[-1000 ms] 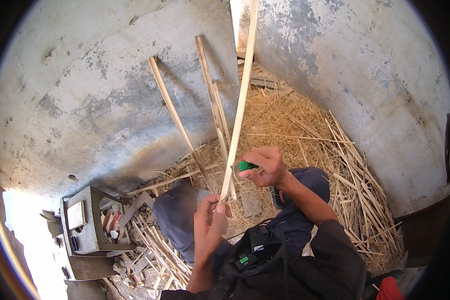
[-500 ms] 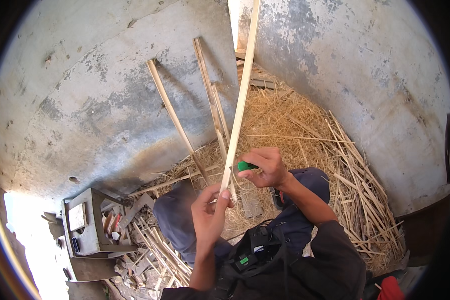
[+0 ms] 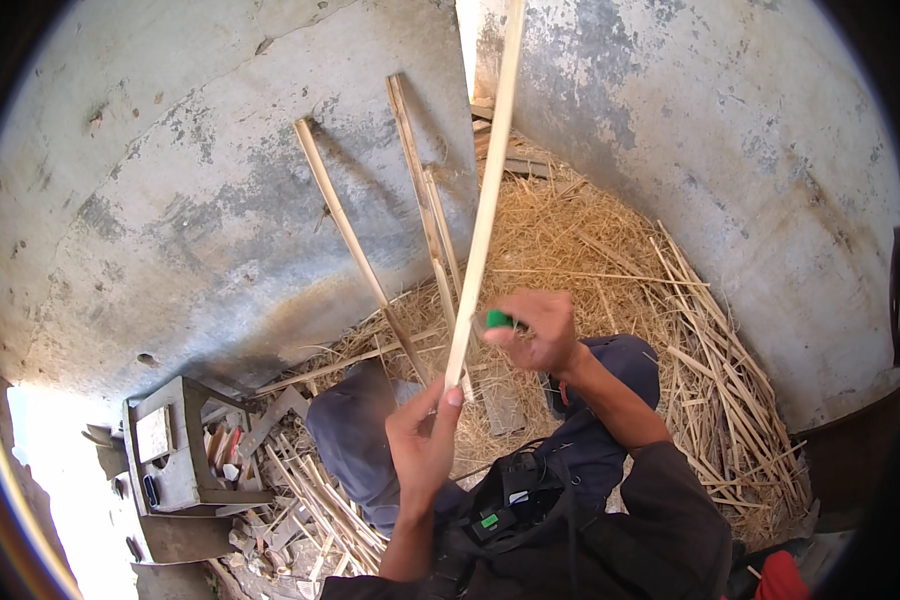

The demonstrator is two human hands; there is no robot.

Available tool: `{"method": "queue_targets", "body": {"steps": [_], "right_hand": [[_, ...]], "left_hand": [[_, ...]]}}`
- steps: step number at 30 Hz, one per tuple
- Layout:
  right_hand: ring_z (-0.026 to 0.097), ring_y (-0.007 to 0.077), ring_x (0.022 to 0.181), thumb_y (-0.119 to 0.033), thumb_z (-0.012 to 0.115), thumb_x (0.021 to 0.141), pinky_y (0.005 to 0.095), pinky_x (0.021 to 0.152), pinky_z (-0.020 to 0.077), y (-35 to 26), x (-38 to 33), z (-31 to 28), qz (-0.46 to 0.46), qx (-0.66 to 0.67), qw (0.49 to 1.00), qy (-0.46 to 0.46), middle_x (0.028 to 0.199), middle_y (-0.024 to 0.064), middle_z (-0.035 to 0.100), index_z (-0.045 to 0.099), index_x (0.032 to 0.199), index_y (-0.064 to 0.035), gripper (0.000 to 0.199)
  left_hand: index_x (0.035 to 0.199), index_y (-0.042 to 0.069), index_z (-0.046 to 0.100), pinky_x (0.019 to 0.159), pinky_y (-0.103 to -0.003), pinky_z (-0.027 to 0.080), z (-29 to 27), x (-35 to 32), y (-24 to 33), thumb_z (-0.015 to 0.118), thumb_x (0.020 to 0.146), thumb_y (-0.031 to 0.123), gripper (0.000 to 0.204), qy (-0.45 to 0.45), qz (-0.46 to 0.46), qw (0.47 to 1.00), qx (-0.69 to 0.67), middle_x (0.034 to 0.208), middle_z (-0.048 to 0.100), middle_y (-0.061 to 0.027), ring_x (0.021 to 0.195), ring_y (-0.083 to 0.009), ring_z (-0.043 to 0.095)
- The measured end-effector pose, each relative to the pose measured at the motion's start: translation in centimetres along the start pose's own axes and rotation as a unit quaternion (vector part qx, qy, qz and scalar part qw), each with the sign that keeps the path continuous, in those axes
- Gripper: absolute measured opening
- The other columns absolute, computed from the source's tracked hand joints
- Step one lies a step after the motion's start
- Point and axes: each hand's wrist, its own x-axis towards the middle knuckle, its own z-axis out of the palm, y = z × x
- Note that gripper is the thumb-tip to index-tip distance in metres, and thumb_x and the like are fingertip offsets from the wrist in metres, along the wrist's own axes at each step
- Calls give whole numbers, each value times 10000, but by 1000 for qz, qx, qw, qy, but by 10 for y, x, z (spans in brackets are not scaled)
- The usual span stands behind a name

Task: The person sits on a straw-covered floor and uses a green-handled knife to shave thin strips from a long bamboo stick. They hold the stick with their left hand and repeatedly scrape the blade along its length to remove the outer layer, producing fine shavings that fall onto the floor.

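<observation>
A long, pale, split wooden or bamboo strip (image 3: 484, 215) rises from my left hand (image 3: 422, 438) past the top of the view. The fingers and thumb of that hand are closed round its lower end. My right hand (image 3: 542, 332), slightly blurred, is just right of the strip and above the left hand. It is closed on a small green-handled tool (image 3: 499, 319), mostly covered by the fingers. The tool's working end does not show clearly, and I cannot tell whether it touches the strip.
Three strips, one a pale strip (image 3: 348, 225), lean on the weathered wall (image 3: 200, 200) at left. Straw-like shavings (image 3: 570, 240) cover the floor ahead. A pile of thin strips (image 3: 730, 400) lies at right. An overturned grey stool (image 3: 210, 495) holds odds and ends at left.
My right hand has shifted slightly right, keeping the green-handled tool. The lower end of the strip and my left hand have moved slightly; the strip now looks more bowed.
</observation>
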Motion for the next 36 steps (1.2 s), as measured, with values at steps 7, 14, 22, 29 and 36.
{"method": "queue_targets", "body": {"steps": [7, 14, 22, 29, 36], "right_hand": [[586, 115, 555, -195, 699, 1050, 308, 523, 430, 60, 7, -32, 177, -4, 977, 123, 671, 54, 677, 779, 1069, 13, 224], [531, 124, 580, -405, 670, 1083, 318, 534, 397, 26, -5, -4, 176, 106, 978, 35, 700, 24, 586, 713, 1053, -12, 396], [684, 251, 617, -433, 765, 1022, 358, 562, 529, 2, -10, 9, 8, 119, 992, -52, 780, 74, 689, 725, 1012, -44, 391], [677, 253, 594, -445, 825, 962, 373, 535, 518, -3, -9, 15, -30, 92, 994, -53, 754, 51, 682, 748, 971, -67, 385], [630, 216, 542, -452, 844, 940, 359, 490, 473, -6, -4, 6, -43, 45, 997, -45, 705, 27, 640, 758, 942, -80, 382]], "left_hand": [[1240, -10, 797, 731, -279, 528, -4, -39, -31, 817, 1016, 205, 311, -77, -31, 995, 48, 840, 757, -66, 791, -77, 647], [1253, -30, 767, 666, -216, 418, -8, -22, -7, 715, 1086, 111, 224, -42, -39, 998, 8, 893, 677, 51, 767, -31, 545], [1293, -50, 751, 647, -205, 381, -8, -10, 0, 703, 1088, 100, 259, -6, -32, 999, -31, 879, 655, 57, 755, -15, 523], [1303, -64, 760, 733, -208, 459, -5, -8, -1, 775, 1030, 39, 292, 23, -20, 999, -28, 965, 728, 19, 850, -35, 594], [1290, -80, 767, 789, -236, 512, -4, -8, -6, 804, 1002, 28, 310, 40, 14, 999, 14, 989, 776, -28, 894, -62, 639]]}}
